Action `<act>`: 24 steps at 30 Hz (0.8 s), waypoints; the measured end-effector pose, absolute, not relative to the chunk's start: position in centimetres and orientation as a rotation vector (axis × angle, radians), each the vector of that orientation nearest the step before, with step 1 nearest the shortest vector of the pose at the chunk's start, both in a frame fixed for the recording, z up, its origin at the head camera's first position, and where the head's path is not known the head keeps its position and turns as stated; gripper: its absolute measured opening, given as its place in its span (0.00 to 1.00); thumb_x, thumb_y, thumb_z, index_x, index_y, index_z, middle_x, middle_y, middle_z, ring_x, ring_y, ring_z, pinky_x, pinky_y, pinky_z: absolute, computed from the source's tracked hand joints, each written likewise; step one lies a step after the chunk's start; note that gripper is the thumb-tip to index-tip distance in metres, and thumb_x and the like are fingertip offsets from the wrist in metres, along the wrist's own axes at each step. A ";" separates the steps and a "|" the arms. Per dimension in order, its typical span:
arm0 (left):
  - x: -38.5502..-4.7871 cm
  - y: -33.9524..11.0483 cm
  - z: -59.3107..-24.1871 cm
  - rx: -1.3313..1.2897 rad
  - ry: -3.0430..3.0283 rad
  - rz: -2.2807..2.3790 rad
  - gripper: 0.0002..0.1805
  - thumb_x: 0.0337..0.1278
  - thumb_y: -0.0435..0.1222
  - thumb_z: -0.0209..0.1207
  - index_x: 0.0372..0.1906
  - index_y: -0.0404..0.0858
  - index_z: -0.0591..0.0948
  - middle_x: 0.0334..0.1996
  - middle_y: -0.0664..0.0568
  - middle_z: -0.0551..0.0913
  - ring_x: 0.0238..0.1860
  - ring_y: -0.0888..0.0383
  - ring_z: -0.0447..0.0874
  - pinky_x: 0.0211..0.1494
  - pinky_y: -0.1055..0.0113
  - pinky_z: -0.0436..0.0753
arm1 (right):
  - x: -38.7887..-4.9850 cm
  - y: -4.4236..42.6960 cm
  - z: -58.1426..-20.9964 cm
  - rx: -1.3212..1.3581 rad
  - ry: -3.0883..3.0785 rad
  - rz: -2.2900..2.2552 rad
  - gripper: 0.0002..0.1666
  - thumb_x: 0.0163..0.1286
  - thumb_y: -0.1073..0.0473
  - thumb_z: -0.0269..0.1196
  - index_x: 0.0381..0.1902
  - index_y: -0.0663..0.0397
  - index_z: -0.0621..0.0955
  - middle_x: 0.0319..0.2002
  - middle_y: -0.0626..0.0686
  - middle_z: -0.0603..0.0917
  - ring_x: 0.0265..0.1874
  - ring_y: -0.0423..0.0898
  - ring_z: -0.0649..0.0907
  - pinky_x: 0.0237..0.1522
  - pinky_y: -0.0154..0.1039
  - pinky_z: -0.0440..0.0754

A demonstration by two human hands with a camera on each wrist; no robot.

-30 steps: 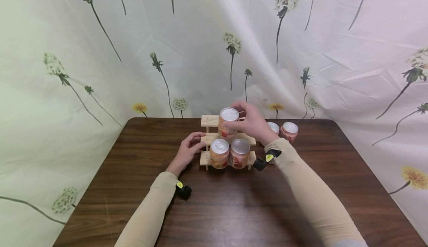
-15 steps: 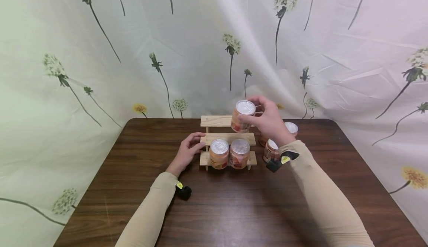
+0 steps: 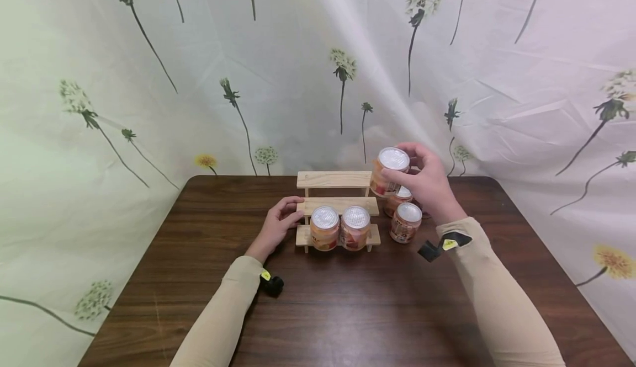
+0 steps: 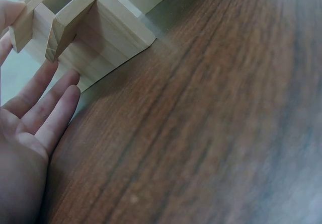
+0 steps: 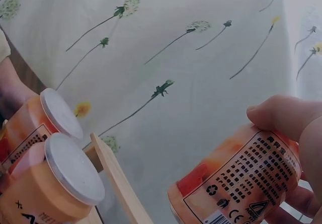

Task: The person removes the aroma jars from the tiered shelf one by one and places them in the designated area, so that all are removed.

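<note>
Can (image 3: 390, 160) swings off the rack (image 3: 340, 203) in my curled right fingers (image 3: 419, 152) | left fingers (image 3: 288, 205), near-straight, touch rack's left edge | two cans (image 3: 325, 232) stay shelved

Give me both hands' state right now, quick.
Left hand: open, fingers touching the left end of the wooden rack.
Right hand: closed around an orange can.

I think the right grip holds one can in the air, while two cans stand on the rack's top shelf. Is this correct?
Not the top shelf: the head view shows the two cans standing on the bottom shelf of the rack. The right grip does hold one can in the air.
</note>
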State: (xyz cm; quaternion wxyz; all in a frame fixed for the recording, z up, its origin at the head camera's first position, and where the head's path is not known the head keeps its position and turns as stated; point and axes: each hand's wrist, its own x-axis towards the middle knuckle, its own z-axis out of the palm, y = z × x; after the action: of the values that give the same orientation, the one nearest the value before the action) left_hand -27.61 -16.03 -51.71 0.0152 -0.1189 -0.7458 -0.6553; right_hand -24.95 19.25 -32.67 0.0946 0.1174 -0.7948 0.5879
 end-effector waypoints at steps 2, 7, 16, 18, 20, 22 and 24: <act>-27.6 -16.0 -51.7 -0.372 -2.320 -2.040 0.20 0.75 0.39 0.63 0.66 0.40 0.79 0.56 0.36 0.81 0.51 0.56 0.83 0.49 0.64 0.86 | -24.8 19.7 -32.8 0.333 -2.349 1.735 0.32 0.61 0.56 0.80 0.61 0.54 0.80 0.51 0.51 0.81 0.48 0.48 0.82 0.50 0.37 0.80; -27.7 -16.1 -51.7 -0.374 -2.317 -2.041 0.20 0.75 0.39 0.63 0.66 0.40 0.79 0.56 0.36 0.81 0.51 0.56 0.83 0.49 0.63 0.86 | -24.6 21.0 -33.3 0.311 -2.317 1.740 0.31 0.62 0.57 0.80 0.60 0.54 0.80 0.53 0.51 0.82 0.50 0.48 0.82 0.52 0.37 0.80; -27.6 -16.1 -51.7 -0.384 -2.327 -2.027 0.20 0.76 0.38 0.62 0.67 0.38 0.78 0.56 0.35 0.81 0.51 0.56 0.83 0.50 0.60 0.86 | -23.8 23.6 -33.8 0.317 -2.221 1.806 0.29 0.63 0.64 0.77 0.61 0.59 0.81 0.48 0.47 0.84 0.45 0.43 0.83 0.40 0.31 0.83; -27.6 -16.0 -51.6 -0.375 -2.321 -2.035 0.20 0.75 0.38 0.63 0.66 0.40 0.79 0.56 0.35 0.81 0.51 0.55 0.83 0.50 0.61 0.86 | -23.7 24.2 -33.9 0.313 -2.203 1.820 0.28 0.63 0.65 0.77 0.60 0.58 0.81 0.47 0.47 0.84 0.42 0.42 0.83 0.34 0.31 0.83; -27.6 -16.0 -51.5 -0.374 -2.318 -2.038 0.20 0.75 0.38 0.63 0.66 0.40 0.79 0.56 0.35 0.81 0.51 0.56 0.83 0.50 0.61 0.87 | -23.6 24.7 -34.0 0.310 -2.188 1.818 0.28 0.63 0.66 0.77 0.60 0.59 0.81 0.46 0.46 0.84 0.40 0.41 0.83 0.33 0.30 0.83; -27.6 -16.0 -51.5 -0.373 -2.319 -2.039 0.20 0.75 0.39 0.63 0.66 0.39 0.79 0.56 0.35 0.81 0.51 0.56 0.83 0.50 0.62 0.87 | -23.6 25.2 -34.2 0.299 -2.181 1.801 0.28 0.62 0.66 0.77 0.60 0.60 0.82 0.47 0.46 0.85 0.40 0.39 0.84 0.36 0.28 0.83; -27.6 -16.0 -51.6 -0.375 -2.321 -2.035 0.20 0.75 0.39 0.63 0.66 0.40 0.79 0.56 0.35 0.81 0.50 0.57 0.83 0.49 0.62 0.87 | -23.5 25.7 -34.4 0.288 -2.169 1.796 0.28 0.62 0.67 0.77 0.60 0.61 0.82 0.47 0.45 0.85 0.41 0.38 0.84 0.39 0.27 0.82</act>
State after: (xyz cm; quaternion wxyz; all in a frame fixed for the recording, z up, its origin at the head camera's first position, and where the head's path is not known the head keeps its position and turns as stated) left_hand -27.64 -16.02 -51.57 0.0160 -0.1206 -0.7462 -0.6545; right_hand -23.55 25.69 -34.43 0.1547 0.1005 -0.7570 0.6268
